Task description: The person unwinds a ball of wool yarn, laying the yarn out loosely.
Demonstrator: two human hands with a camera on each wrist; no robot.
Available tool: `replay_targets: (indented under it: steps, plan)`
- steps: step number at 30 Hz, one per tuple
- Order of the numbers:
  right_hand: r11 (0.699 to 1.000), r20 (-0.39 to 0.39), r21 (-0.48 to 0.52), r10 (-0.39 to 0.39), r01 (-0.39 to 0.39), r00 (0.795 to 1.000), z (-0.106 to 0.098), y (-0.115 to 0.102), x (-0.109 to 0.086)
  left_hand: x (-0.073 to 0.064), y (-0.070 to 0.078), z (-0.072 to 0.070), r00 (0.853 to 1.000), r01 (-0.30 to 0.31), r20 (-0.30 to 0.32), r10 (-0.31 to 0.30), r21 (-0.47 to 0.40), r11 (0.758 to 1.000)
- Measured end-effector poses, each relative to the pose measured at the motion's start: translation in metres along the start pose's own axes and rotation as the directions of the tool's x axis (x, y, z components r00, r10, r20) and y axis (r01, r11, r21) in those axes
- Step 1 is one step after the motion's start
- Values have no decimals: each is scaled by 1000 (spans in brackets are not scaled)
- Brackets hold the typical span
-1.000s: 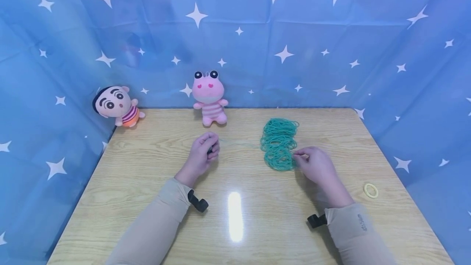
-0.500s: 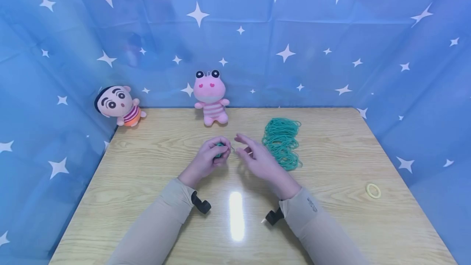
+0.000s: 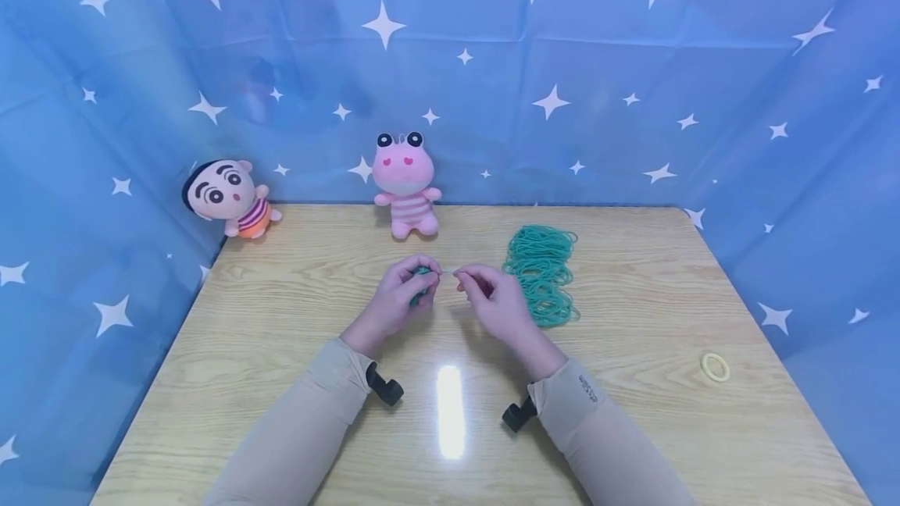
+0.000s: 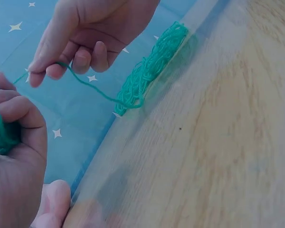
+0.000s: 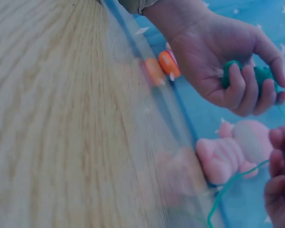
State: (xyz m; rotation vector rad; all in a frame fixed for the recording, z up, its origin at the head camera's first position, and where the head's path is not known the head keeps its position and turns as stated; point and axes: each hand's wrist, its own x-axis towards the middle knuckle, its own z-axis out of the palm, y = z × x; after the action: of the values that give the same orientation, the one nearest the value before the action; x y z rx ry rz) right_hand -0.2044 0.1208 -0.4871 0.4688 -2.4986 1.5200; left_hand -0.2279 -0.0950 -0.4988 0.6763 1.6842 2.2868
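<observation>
My left hand (image 3: 397,295) curls round a small ball of green yarn (image 4: 4,132), mostly covered by the fingers. My right hand (image 3: 501,304) stands just to the right of it, with thumb and forefinger pinching the yarn strand (image 4: 92,87). A short length of strand runs between the two hands. From the right hand, in the left wrist view, the strand sags to a flat heap of looped green yarn (image 3: 540,264) on the table. That heap lies behind and to the right of the right hand. Both hands are above the table.
The wooden table (image 3: 337,443) has a pink plush toy (image 3: 412,186) at its back edge. A plush doll (image 3: 235,197) leans at the back left corner. A pale yellow ring (image 3: 715,367) lies at the right. A blue star-patterned cloth (image 3: 478,147) hangs behind.
My right hand has come left from the yarn heap to near the left hand, its fingers spread midway and now pinching the strand. The left hand has shifted slightly right.
</observation>
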Motion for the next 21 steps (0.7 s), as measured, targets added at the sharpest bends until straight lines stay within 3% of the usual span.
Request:
replay_targets:
  steps: [8,15,18,21]
  plan:
    - [992,-163,18,-122,127,979,-5,5,0,4,-1,-1,985,67,-170,-41,152,986]
    - [983,-244,8,-178,186,953,-15,16,-1,5,-5,-3,963,68,-269,-1,240,968]
    - [984,-247,11,-169,177,954,-19,20,-2,5,-5,-4,956,67,-293,1,222,973]
    - [984,-240,12,-169,176,956,-23,23,-3,5,-5,-4,955,58,-297,-26,98,994]
